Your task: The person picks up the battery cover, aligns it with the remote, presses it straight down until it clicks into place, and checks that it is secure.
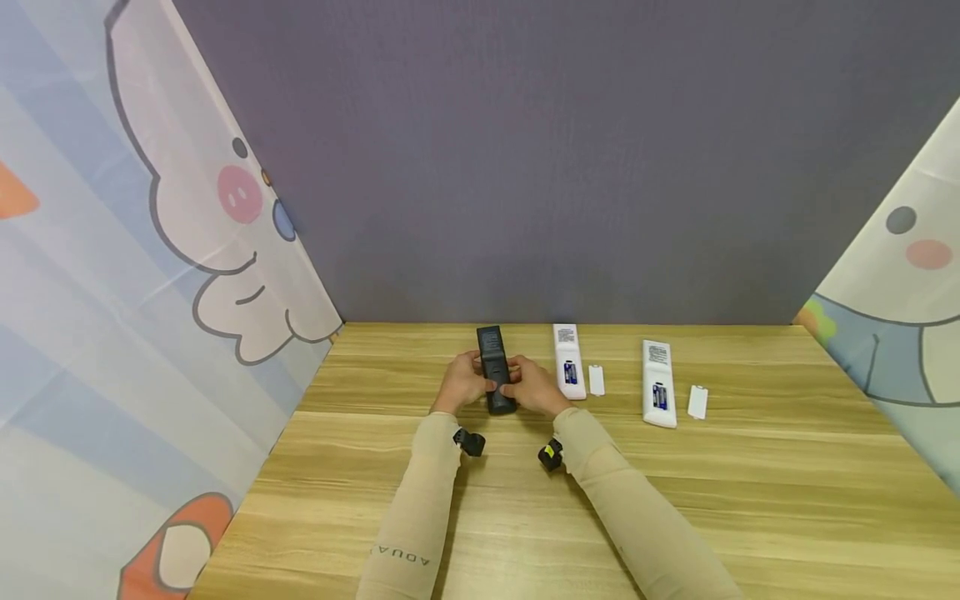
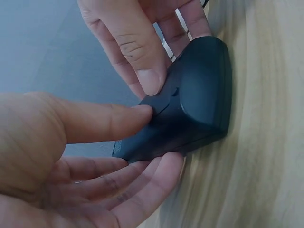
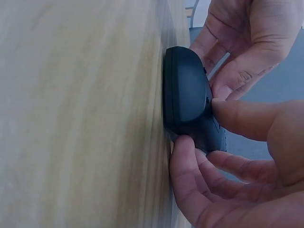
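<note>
A black remote control (image 1: pixel 492 342) lies back side up on the wooden table, tilted slightly from upright in the head view. My left hand (image 1: pixel 461 382) grips its left side, and my right hand (image 1: pixel 536 386) grips the right side. Both thumbs press on the back, close together over the battery cover (image 2: pixel 164 100), whose seam shows beside them. In the right wrist view, the rounded end of the remote (image 3: pixel 187 85) faces the camera, with curled fingers along its sides. The thumbs hide part of the cover.
Right of the hands lie two white remotes (image 1: pixel 566 343) (image 1: pixel 657 358), their compartments showing blue batteries (image 1: pixel 571 372) (image 1: pixel 660 397). Beside each lies a loose white battery cover (image 1: pixel 596 380) (image 1: pixel 697 402). A grey panel (image 1: pixel 570 167) stands behind the table (image 1: pixel 510 517); patterned curtains (image 1: pixel 75 350) hang at both sides.
</note>
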A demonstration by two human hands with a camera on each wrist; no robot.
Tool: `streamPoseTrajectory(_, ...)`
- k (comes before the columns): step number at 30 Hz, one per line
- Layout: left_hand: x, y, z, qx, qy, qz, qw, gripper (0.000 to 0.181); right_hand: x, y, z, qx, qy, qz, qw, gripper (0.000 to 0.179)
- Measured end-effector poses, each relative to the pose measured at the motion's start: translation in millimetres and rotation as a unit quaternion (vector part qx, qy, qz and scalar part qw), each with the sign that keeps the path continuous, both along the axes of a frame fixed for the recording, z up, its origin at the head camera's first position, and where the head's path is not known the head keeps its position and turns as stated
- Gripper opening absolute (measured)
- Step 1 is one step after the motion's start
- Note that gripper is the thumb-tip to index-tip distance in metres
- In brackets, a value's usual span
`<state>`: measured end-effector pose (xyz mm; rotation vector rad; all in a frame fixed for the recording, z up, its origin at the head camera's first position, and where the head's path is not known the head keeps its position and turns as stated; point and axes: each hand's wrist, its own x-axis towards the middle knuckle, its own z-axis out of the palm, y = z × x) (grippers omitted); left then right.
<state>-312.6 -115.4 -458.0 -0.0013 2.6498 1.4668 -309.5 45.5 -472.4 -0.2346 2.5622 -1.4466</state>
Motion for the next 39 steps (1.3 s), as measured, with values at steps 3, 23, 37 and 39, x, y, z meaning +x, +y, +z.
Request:
streamPoseTrajectory(3, -0.7, -0.1, -0.5, -0.003, 0.001, 0.001, 1.0000, 0.078, -0.4, -0.9, 0.3, 0.005, 0.003, -0.005, 1.0000, 0.052)
streamPoseTrajectory(23, 1.6, 3.9, -3.2, -0.024, 0.004, 0.027, 0.9993, 0.067, -0.9, -1.6, -2.1, 0.000, -0.019, -0.018, 0.9997, 0.050)
streamPoseTrajectory(37, 3.0, 4.9, -0.2, -0.063, 0.002, 0.025, 0.9977, 0.056, -3.0, -0.7, 1.1, 0.035, -0.003, -0.007, 0.9993, 0.044)
streamPoseTrajectory(39, 3.0, 4.6, -0.4, -0.063, 0.001, 0.023, 0.9977, 0.056, -3.0, -0.5, 1.7, 0.034, -0.005, -0.007, 0.9994, 0.045)
